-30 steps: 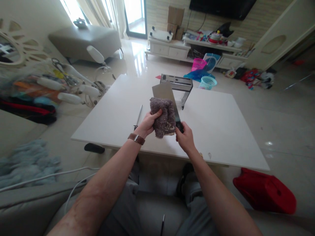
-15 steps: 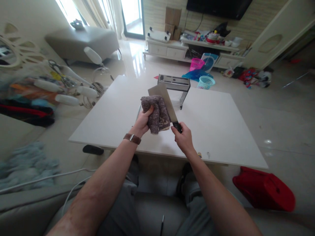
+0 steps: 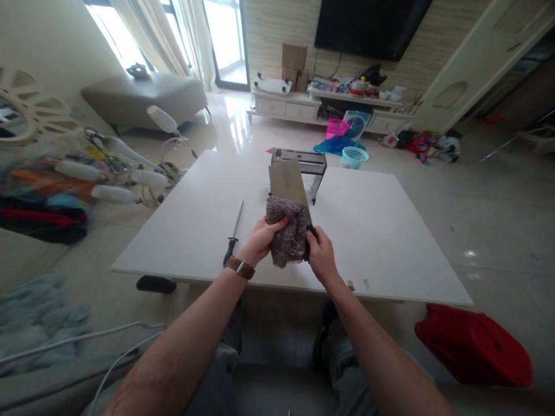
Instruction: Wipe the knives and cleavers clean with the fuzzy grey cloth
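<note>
In my left hand (image 3: pixel 262 238) is a folded, speckled purple-brown cloth (image 3: pixel 287 234), with the thumb lying across its front. My right hand (image 3: pixel 319 252) is closed round the black handle of a cleaver (image 3: pixel 287 180). The broad blade points away from me, and the cloth lies against its lower part, covering it. Both hands are above the white table (image 3: pixel 373 231). Left of my left hand, a sharpening steel (image 3: pixel 236 222) with a black handle lies on the tabletop.
A knife block-like metal stand (image 3: pixel 300 159) stands at the table's far side, partly behind the blade. Two small items (image 3: pixel 351 285) lie near the front edge. On the floor are a turquoise basket (image 3: pixel 354 156) and a red stool-like object (image 3: pixel 472 345) at right.
The cloth has slid down the blade toward the handle, and the cleaver has turned more upright. The sharpening steel, mostly hidden before, now shows fully. My view has tilted up slightly.
</note>
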A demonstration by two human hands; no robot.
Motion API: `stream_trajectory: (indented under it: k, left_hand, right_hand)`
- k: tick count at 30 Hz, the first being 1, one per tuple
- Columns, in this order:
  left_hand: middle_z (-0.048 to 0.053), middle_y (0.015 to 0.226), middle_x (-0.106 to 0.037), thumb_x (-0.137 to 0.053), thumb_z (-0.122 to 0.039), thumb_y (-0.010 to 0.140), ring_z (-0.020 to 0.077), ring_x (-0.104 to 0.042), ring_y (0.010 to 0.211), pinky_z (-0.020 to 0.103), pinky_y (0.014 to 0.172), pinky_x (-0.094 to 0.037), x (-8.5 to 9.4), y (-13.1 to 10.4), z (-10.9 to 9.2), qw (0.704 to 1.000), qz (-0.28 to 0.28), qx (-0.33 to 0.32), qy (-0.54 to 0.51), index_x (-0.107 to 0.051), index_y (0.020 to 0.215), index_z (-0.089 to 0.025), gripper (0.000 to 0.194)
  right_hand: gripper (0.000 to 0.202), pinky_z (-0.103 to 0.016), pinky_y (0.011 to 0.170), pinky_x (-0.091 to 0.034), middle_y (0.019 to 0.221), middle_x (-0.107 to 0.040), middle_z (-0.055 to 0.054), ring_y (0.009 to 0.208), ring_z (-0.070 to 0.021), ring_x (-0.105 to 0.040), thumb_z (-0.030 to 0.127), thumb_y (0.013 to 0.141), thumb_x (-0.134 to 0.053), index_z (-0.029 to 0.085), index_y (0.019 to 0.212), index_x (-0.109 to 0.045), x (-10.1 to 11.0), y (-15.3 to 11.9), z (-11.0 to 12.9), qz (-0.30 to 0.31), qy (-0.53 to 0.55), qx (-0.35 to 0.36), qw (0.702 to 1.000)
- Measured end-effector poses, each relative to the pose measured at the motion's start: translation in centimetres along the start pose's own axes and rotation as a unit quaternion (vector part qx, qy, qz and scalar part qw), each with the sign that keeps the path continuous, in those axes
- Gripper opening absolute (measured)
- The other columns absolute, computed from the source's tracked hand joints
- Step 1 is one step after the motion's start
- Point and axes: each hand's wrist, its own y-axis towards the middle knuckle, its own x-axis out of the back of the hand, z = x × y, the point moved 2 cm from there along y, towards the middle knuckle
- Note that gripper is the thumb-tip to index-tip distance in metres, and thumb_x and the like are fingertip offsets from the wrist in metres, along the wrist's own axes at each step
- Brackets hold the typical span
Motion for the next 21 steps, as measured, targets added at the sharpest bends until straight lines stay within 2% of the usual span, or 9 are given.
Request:
stream_trajectory:
  k: [5, 9, 14, 18, 21]
  left_hand:
    - [0.011, 0.096, -0.08, -0.1, -0.034, 0.057, 0.0246, -0.076, 0.088, 0.039, 0.091, -0.061, 1.0, 0.6, -0.7, 0.999, -0.034, -0.027, 0.004, -0.075, 0.093, -0.013, 0.049]
    - [0.008, 0.096, -0.08, -0.1, -0.035, 0.059, 0.0213, -0.075, 0.086, 0.037, 0.092, -0.061, 1.7, 1.1, -1.4, 0.996, -0.059, -0.054, -0.036, -0.074, 0.097, -0.015, 0.051]
    - [0.011, 0.102, -0.079, -0.096, -0.038, 0.068, 0.0243, -0.075, 0.093, 0.041, 0.097, -0.06, 1.5, 0.8, -1.1, 0.999, -0.01, 0.021, -0.043, -0.073, 0.103, -0.013, 0.048]
    - [0.013, 0.102, -0.079, -0.098, -0.03, 0.062, 0.0239, -0.075, 0.09, 0.04, 0.096, -0.06, 0.1, -0.1, -0.3, 0.996, 0.05, 0.069, -0.025, -0.075, 0.101, -0.012, 0.048]
    - [0.012, 0.103, -0.079, -0.098, -0.023, 0.058, 0.0235, -0.075, 0.091, 0.04, 0.097, -0.059, -0.8, -0.7, 0.2, 0.996, 0.053, 0.062, -0.021, -0.076, 0.102, -0.012, 0.051]
  right_hand:
    - [0.027, -0.027, 0.045, -0.038, 0.061, -0.05, 0.006, 0.045, -0.0133, -0.048, 0.05, 0.095, -0.053, 0.025, 0.087, -0.055, -0.3, 0.0, 0.6, 0.017, 0.05, -0.027, 0.998]
    - [0.027, -0.025, 0.044, -0.036, 0.063, -0.053, 0.006, 0.044, -0.0116, -0.05, 0.048, 0.095, -0.054, 0.023, 0.084, -0.055, -0.5, -0.1, 0.8, 0.017, 0.053, -0.028, 0.998]
    - [0.024, -0.026, 0.048, -0.035, 0.061, -0.052, 0.007, 0.046, -0.0122, -0.047, 0.045, 0.096, -0.051, 0.024, 0.085, -0.054, -0.2, -0.2, 0.2, -0.003, 0.05, -0.025, 0.998]
    - [0.023, -0.028, 0.06, -0.04, 0.069, -0.058, 0.003, 0.063, -0.0165, -0.053, 0.044, 0.095, -0.051, 0.024, 0.083, -0.056, 0.0, 0.1, 0.2, -0.035, 0.017, 0.01, 0.999]
    - [0.023, -0.029, 0.069, -0.04, 0.078, -0.063, 0.001, 0.075, -0.0187, -0.054, 0.042, 0.095, -0.051, 0.023, 0.083, -0.057, 0.0, 0.1, 0.4, -0.041, -0.001, 0.032, 0.999]
